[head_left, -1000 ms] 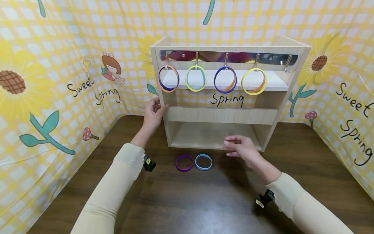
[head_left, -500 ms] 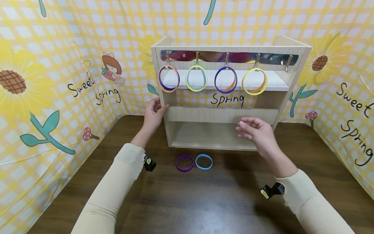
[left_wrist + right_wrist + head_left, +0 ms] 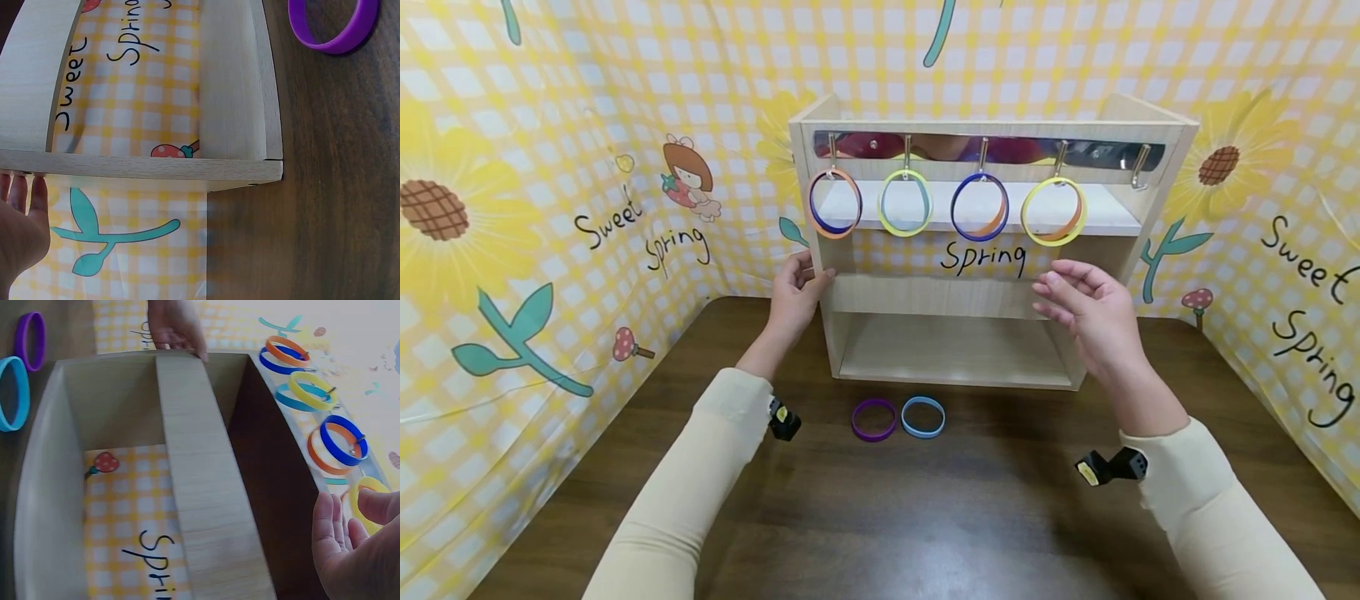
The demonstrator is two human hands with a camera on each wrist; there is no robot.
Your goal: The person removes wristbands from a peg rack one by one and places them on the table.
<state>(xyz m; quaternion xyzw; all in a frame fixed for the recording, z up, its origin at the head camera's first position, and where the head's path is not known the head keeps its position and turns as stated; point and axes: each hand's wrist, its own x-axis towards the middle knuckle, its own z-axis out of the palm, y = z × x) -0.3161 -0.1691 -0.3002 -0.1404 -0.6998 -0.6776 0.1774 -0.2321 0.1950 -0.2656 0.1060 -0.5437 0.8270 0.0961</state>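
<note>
In the head view my left hand (image 3: 795,286) holds the left side panel of a wooden shelf rack (image 3: 880,293), thumb at the front edge and fingers on the outer face. My right hand (image 3: 1093,312) is raised before the rack's right part, fingers loosely bent, nothing between them. Above it hang a yellow wristband (image 3: 1054,243) and an orange one on the same hook. Further left, blue with orange (image 3: 979,239), yellow with light blue (image 3: 905,233) and orange with blue wristbands (image 3: 836,236) hang in pairs. The rightmost hook (image 3: 1140,167) bears no band.
A purple wristband (image 3: 874,438) and a light blue wristband (image 3: 923,434) lie side by side on the dark wooden table (image 3: 880,517), in front of the rack. Yellow checked cloth (image 3: 737,167) lines the walls behind and at both sides.
My right hand has risen and moved right, from near the rack's lower front to just below the rightmost hanging wristbands. My left hand and the wristbands stay where they were.
</note>
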